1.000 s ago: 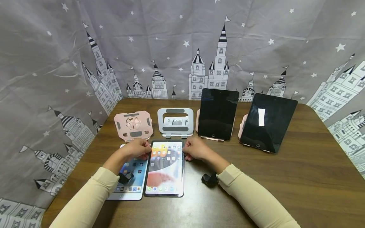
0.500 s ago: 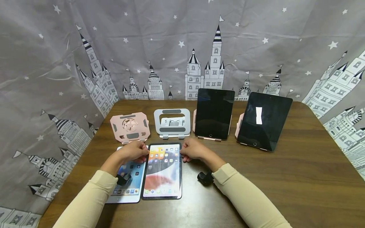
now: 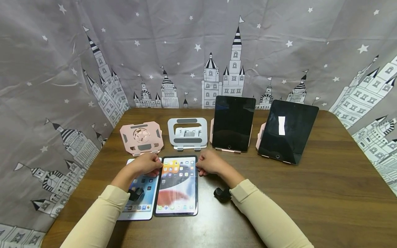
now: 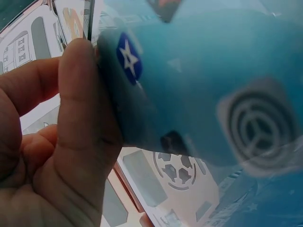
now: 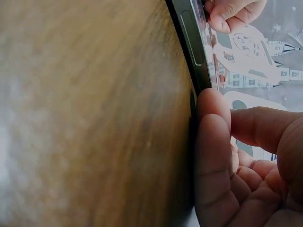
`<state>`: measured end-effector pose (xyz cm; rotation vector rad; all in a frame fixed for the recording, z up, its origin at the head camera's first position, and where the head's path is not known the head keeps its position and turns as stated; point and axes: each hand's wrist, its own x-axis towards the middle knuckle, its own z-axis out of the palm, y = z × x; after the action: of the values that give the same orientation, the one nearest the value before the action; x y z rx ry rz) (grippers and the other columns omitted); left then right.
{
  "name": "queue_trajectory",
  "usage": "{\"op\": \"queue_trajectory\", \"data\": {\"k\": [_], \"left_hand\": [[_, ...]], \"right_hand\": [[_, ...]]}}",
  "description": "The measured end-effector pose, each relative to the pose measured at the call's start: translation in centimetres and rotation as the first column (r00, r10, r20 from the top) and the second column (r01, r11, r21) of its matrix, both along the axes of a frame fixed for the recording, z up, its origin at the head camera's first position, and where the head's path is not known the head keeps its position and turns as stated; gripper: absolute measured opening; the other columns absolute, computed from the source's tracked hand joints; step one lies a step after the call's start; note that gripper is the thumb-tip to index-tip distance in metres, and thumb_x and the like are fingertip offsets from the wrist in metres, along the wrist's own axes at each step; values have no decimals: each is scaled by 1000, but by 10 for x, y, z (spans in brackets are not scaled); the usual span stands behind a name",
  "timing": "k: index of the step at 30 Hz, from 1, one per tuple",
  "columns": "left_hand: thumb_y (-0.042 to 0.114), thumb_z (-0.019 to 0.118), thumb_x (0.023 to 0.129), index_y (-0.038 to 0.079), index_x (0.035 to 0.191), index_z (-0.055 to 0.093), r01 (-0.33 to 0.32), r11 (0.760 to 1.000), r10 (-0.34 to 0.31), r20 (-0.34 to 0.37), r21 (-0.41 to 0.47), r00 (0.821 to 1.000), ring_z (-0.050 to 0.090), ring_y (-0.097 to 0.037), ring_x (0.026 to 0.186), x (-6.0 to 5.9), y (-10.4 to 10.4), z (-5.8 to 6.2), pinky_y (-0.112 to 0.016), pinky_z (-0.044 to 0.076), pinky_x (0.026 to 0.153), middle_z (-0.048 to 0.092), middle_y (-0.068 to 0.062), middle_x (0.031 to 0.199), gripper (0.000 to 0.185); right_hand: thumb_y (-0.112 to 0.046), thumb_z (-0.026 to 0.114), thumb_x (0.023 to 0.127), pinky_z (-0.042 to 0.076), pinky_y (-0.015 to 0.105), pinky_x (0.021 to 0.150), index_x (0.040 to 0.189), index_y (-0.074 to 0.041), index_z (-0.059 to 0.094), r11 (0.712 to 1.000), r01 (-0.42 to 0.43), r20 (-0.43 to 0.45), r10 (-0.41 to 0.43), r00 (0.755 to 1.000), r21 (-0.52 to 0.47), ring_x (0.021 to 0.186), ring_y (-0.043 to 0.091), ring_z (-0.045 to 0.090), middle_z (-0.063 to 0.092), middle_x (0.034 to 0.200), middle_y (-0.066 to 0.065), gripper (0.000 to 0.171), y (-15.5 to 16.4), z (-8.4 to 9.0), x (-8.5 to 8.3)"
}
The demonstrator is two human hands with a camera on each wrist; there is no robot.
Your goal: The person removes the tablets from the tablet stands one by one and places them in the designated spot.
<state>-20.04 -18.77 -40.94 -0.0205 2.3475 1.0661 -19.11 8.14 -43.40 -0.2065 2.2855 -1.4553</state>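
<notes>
A brown wooden table (image 3: 310, 193) bears two flat lit tablets (image 3: 176, 187) and four stands (image 3: 141, 137).

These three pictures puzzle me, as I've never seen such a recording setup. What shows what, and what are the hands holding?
No machine: a person wears three cameras. The head view looks down at a wooden table. The left hand and right hand grip the far corners of a lit black tablet, beside a lit white tablet. Behind stand a pink stand, a silver stand and two dark tablets propped up. The wrist views show each hand's fingers up close.
</notes>
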Motion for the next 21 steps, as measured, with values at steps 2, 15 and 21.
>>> {"op": "queue_trajectory", "data": {"k": [2,15,21], "left_hand": [[9,61,97,1,90,58,11,1000,-11,-14,-24,1000,60,-20,70,1,0,0,-30,56,64,61,-11,83,12],[20,58,100,2,94,59,78,997,-78,21,11,997,59,-21,75,-4,2,9,-31,56,66,59,-10,86,19],[21,57,101,2,94,57,145,989,-141,-102,33,985,57,-21,73,-10,22,22,-33,54,66,58,-10,83,20]], "right_hand": [[3,61,92,50,21,47,73,1,58,1000,3,-1,-3,1000,-4,49,11,59,60,61,7,20,0,0,1],[-1,60,93,51,22,50,82,0,61,995,21,-23,-23,999,-100,56,13,61,63,70,9,11,10,0,6],[-7,61,93,50,30,58,92,-4,64,999,22,-205,-31,978,-49,64,20,59,62,74,6,4,33,13,4]]}}
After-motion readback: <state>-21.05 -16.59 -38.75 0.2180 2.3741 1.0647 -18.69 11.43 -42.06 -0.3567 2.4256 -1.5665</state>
